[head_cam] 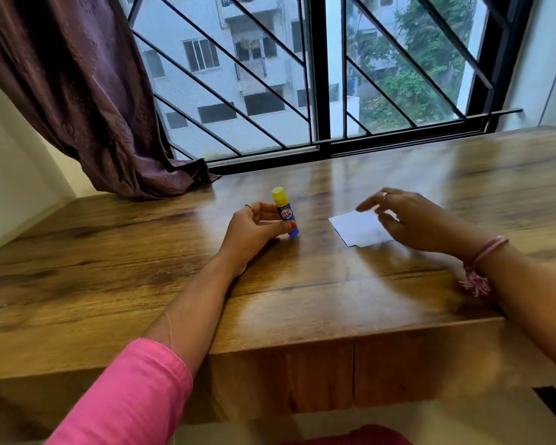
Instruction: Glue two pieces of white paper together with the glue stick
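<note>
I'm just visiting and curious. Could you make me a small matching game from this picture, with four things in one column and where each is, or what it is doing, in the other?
Things:
1. blue glue stick with yellow cap
2. white paper sheets
3. purple-brown curtain
4. pink thread wristband

Places or states:
A. hangs at the window, its end on the wooden table
B. held upright by the left hand
C. on the right arm
D. lying flat on the table by the right hand

Pairs: 1-B, 2-D, 3-A, 4-C
</note>
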`<act>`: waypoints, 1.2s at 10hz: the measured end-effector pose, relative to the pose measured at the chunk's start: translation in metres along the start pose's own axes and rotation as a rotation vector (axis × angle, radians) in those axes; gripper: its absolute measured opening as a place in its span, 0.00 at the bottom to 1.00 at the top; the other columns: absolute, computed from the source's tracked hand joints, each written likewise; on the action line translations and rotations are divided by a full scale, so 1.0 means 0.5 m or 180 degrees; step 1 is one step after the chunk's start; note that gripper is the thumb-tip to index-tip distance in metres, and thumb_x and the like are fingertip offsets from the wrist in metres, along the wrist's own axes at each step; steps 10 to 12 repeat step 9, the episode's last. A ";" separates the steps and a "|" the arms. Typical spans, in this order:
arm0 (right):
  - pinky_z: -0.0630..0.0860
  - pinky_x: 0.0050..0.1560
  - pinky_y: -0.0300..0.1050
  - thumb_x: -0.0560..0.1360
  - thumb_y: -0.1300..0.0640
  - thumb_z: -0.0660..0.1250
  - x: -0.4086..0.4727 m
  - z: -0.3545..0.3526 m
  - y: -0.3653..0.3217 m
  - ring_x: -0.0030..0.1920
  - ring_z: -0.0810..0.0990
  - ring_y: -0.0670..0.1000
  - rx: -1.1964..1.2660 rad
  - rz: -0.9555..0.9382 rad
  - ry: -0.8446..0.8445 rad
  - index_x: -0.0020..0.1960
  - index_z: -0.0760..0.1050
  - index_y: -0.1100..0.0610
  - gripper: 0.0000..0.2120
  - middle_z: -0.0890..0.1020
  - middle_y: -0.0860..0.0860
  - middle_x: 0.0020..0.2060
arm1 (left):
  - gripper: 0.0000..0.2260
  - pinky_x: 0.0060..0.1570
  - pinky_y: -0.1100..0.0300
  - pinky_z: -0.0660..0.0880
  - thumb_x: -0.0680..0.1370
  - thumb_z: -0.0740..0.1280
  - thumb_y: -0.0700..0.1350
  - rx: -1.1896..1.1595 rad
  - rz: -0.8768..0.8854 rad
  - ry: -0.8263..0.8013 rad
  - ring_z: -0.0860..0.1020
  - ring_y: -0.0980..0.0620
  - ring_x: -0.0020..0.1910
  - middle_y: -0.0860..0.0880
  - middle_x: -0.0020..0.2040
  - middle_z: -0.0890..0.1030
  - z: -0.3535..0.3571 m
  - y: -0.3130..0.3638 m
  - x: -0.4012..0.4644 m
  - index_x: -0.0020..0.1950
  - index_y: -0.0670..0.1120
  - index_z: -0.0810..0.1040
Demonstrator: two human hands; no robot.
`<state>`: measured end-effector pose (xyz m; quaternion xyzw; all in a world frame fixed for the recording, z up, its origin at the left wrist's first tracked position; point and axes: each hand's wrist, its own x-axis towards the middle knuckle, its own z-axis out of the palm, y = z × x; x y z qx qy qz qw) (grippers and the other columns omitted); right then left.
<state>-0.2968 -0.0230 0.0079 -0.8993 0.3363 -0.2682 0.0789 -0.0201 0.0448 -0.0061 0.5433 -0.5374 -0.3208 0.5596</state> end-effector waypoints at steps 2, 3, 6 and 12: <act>0.73 0.56 0.46 0.71 0.70 0.55 -0.015 0.004 0.011 0.55 0.78 0.51 0.0015 0.0405 -0.0157 0.59 0.73 0.50 0.23 0.78 0.42 0.49 | 0.15 0.46 0.66 0.78 0.69 0.77 0.44 0.0493 0.0010 -0.0260 0.84 0.55 0.46 0.49 0.48 0.85 0.009 -0.001 0.009 0.52 0.47 0.78; 0.69 0.54 0.50 0.70 0.68 0.55 -0.014 0.008 -0.004 0.56 0.76 0.51 -0.0202 0.0588 -0.0297 0.61 0.69 0.48 0.25 0.78 0.40 0.49 | 0.17 0.45 0.67 0.78 0.69 0.77 0.45 0.0627 -0.0043 -0.0224 0.83 0.56 0.46 0.51 0.48 0.85 0.010 -0.004 0.015 0.54 0.45 0.78; 0.65 0.61 0.53 0.73 0.67 0.56 -0.024 0.010 -0.045 0.58 0.74 0.48 0.0058 0.0556 -0.0389 0.64 0.67 0.49 0.23 0.80 0.41 0.57 | 0.14 0.54 0.53 0.78 0.71 0.75 0.46 0.1038 -0.0064 0.0269 0.81 0.52 0.48 0.50 0.50 0.83 0.050 -0.023 0.068 0.54 0.49 0.77; 0.65 0.64 0.56 0.72 0.68 0.56 -0.024 0.005 -0.062 0.48 0.75 0.38 0.0503 0.0637 -0.0163 0.64 0.66 0.48 0.24 0.79 0.42 0.60 | 0.18 0.57 0.49 0.77 0.70 0.76 0.45 0.1199 -0.0060 0.0290 0.81 0.52 0.50 0.50 0.53 0.82 0.050 -0.023 0.066 0.57 0.48 0.77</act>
